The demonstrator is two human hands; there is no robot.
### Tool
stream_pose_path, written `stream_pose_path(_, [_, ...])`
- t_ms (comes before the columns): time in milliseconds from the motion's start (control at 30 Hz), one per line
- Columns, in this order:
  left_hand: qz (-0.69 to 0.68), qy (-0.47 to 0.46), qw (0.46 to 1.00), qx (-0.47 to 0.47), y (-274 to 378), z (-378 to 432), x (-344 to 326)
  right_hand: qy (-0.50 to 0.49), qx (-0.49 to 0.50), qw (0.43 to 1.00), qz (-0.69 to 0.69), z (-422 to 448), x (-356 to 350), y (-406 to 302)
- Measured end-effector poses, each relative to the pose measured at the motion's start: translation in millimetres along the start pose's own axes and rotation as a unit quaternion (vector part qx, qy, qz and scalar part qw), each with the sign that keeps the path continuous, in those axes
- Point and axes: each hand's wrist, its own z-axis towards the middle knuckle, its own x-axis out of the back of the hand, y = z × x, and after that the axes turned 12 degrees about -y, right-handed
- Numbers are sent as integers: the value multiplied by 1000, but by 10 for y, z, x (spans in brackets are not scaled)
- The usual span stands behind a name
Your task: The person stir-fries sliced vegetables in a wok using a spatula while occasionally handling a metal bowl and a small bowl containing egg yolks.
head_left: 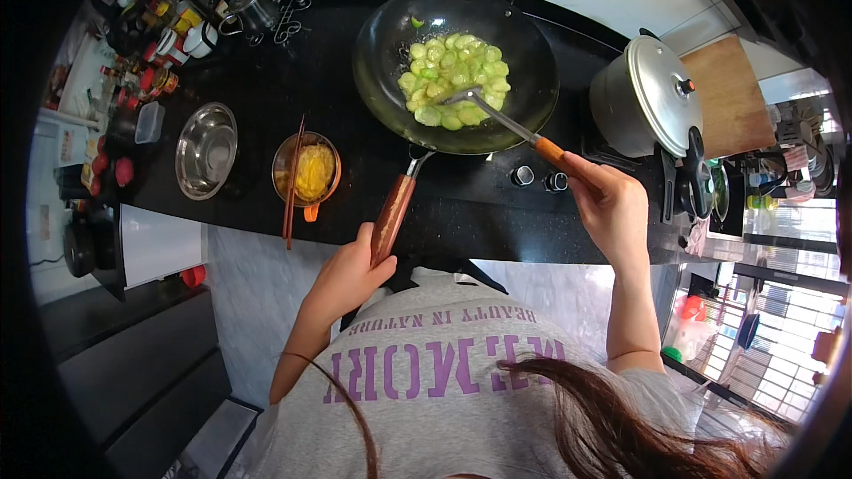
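Note:
A dark wok [532, 60] sits on the stove, holding a heap of glossy green vegetable slices [459, 63]; one small green piece clings to its far wall. My left hand [349, 273] is wrapped around the wok's wooden handle [393, 219]. In my right hand [612, 209] is the wooden grip of a metal spatula [502, 118]. The spatula's blade rests among the slices near the middle of the wok, partly covered by them. Left of the wok handle stands an orange-handled bowl [337, 176] of yellow beaten egg [315, 169], with wooden chopsticks [291, 193] laid across its rim.
A pressure cooker [639, 100] stands right of the wok, before a wooden board [729, 96]. Two stove knobs [522, 176] lie below the wok. To the left are a steel basin [206, 152], a clear plastic container [150, 122], a metal kettle [255, 8] and several seasoning jars [160, 80].

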Motion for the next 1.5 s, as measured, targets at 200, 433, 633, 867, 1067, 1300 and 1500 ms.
stream_pose_path(200, [3, 0, 1000, 7, 25, -6, 19, 46, -21, 999, 9, 216, -250, 184])
stream_pose_path(433, [-5, 4, 1000, 10, 39, -1, 1, 83, -59, 994, 47, -14, 91, 216])
stream_pose_path(633, [14, 0, 1000, 8, 61, -22, 19, 59, -60, 995, 60, 34, 4, -31])
stream_pose_path(867, [15, -3, 1000, 16, 94, -7, 42, 57, -29, 998, -6, 495, -634, 16])
stream_pose_path(1067, [-5, -8, 1000, 30, 64, -10, 12, 70, -14, 997, -8, 310, -528, -10])
stream_pose_path(1300, [19, -12, 999, 34, 71, -8, 35, 41, -40, 998, 0, 155, -406, -81])
stream_pose_path(1500, [23, -8, 999, 34, 60, -22, 32, 58, -19, 997, 46, 86, -381, 23])
